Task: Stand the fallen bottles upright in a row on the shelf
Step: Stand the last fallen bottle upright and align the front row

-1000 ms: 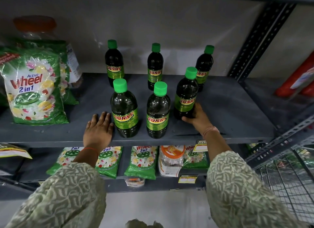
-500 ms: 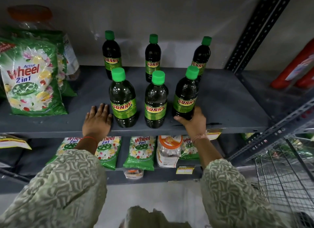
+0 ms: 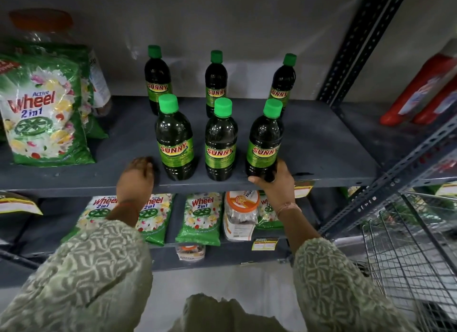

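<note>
Nearest the camera, two patterned sleeves [image 3: 329, 279] reach up to the front edge of the grey shelf [image 3: 321, 144]; the left hand [image 3: 135, 181] rests on that edge just left of the front row, its fingers curled loosely together and clamped on nothing; the right hand [image 3: 278, 183] sits at the base of the front right bottle [image 3: 264, 144], fingers wrapped round its lower part with the thumb along the front, so that bottle is held right at the shelf's front edge; beside it, the front middle bottle [image 3: 220, 144] and the front left bottle [image 3: 175, 141] stand upright near the same edge, all three labels facing out and the spacing fairly even; further in, toward the back edge, the three rear bottles [image 3: 215, 84] stand upright in a second row, each roughly behind a front one; at the left end of the shelf a detergent bag [image 3: 42, 111] leans upright; no bottle lies on its side anywhere in view, so the task looks all but finished; what seems left is a small nudge to line up the held bottle, then letting it go.
</note>
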Tool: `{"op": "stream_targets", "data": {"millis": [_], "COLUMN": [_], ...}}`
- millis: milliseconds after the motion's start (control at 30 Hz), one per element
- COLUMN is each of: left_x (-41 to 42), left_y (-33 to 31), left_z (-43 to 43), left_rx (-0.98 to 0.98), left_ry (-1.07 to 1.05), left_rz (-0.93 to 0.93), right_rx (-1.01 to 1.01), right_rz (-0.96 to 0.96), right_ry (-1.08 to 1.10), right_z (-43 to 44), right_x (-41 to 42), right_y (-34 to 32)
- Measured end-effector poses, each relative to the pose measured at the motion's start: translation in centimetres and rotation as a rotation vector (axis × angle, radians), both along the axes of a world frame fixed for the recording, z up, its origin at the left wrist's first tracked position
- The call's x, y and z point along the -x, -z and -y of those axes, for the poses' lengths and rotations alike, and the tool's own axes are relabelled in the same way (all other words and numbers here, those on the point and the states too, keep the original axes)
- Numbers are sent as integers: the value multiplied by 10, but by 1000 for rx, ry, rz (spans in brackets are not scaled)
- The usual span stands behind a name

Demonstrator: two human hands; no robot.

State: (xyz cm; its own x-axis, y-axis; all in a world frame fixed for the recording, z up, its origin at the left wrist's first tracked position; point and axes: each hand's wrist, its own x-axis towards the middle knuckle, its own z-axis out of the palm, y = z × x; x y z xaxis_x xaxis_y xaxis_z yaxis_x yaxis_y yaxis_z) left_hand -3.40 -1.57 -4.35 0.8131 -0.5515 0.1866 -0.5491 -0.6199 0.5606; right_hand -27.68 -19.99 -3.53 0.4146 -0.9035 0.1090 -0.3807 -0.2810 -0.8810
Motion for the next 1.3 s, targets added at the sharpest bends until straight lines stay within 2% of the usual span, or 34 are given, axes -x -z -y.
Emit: {"op": "stream_targets", "data": {"millis": [67,100,167,233,333,400,567,933,1300], "left_x": [29,50,91,123,130,123,117,138,140], "left_y": [-3,-4,-3,-5,-8,-4,-6,-4,-6], "left_z": [-11,-14,-9,7,39,59,88,106,103], "left_rx": [230,278,309,294,343,346,268,282,283], "left_ry": [-115,-95,55,164,176,142,5,31,19], "left_rz": [47,60,26,-95,-303,-346,-267,-208,-250], "right_rx": [-13,-15,5,22,42,66,61,53,15], "right_rz": [33,50,63,71,80,75,44,-5,-1], "right_ry": [-39,-56,-74,-60,-26,-30,-39,97,74], "right_z": [0,0,0,-2,-4,-3,2,57,69], "right_x": [1,1,0,-2,-3,-3,1,63,76], "right_y": [-3,-4,-4,-3,-2,-2,-3,-5,0]}}
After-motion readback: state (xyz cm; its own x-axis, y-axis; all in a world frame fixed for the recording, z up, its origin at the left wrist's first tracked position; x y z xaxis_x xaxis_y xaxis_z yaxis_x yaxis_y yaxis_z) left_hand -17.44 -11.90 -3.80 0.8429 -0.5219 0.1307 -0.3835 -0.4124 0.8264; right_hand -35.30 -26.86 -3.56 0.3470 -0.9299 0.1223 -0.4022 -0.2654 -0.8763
